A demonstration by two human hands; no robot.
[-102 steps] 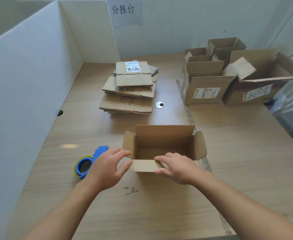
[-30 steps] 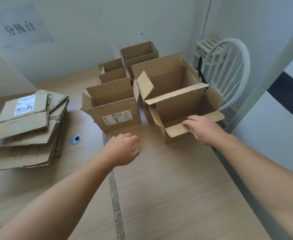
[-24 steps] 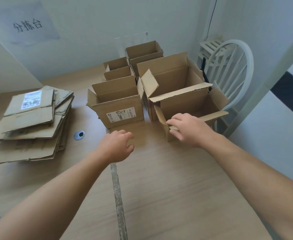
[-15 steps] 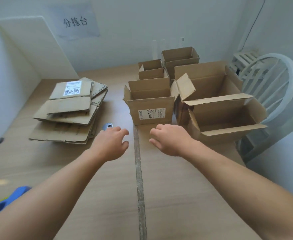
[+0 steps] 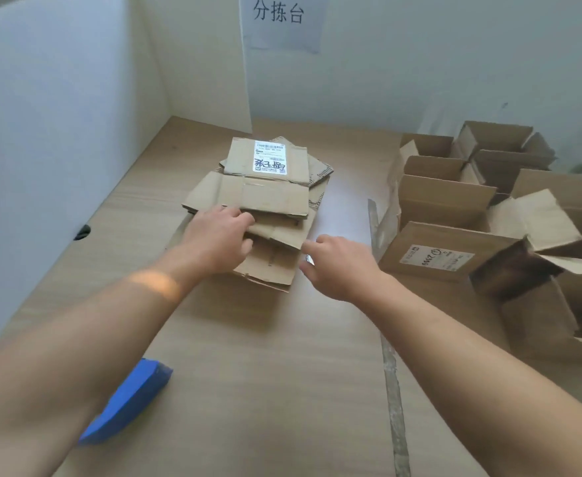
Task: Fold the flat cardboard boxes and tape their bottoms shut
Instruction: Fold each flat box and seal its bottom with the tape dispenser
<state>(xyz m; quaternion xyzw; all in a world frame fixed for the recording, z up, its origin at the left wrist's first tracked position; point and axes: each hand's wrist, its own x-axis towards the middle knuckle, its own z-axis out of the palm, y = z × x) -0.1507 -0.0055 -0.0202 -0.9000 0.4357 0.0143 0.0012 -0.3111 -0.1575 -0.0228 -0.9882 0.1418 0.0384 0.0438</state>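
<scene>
The left hand [image 5: 217,242] pinches a flat box [image 5: 275,233] in the stack [image 5: 265,197], fingers above and thumb beneath, while the right hand [image 5: 337,266] hovers just beside it, fingers loosely curled and empty.

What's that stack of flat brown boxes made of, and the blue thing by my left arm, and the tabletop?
Stack of flat brown boxes: matte corrugated cardboard; wavy fluting shows along the torn edges.
Blue tape dispenser: probably smooth hard plastic, even in colour, though blurred.
Light tabletop: wood-grain pattern with a faint sheen, likely laminate or veneer.
</scene>
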